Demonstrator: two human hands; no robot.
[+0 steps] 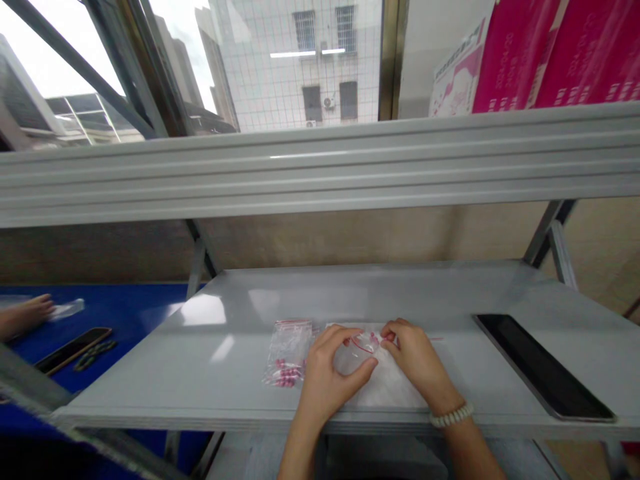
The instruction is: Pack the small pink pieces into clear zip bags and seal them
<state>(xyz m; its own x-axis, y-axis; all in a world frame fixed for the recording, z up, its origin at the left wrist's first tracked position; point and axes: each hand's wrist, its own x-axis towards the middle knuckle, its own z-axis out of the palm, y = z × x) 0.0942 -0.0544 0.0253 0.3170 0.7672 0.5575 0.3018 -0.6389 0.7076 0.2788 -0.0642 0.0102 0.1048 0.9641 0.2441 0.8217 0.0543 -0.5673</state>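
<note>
My left hand (333, 373) curves round a small clear zip bag (347, 360) with a red seal line, its index finger at the mouth and its thumb along the near side. At the bag's mouth, the fingertips of my right hand (413, 353) are pinched together; what they hold is too small to make out. Small pink pieces (374, 339) show between the two hands. Under both lies a white sheet (395, 388). Left of my left hand, flat on the shelf, are clear zip bags (291, 343) with pink beads (287, 373) inside.
A black tablet (543, 367) lies on the grey shelf (240, 393) at right. Pink boxes (520, 57) stand on the upper shelf (320, 170). On a blue surface (145, 310) at left are a phone (73, 350), scissors (95, 355) and another person's hand (27, 317).
</note>
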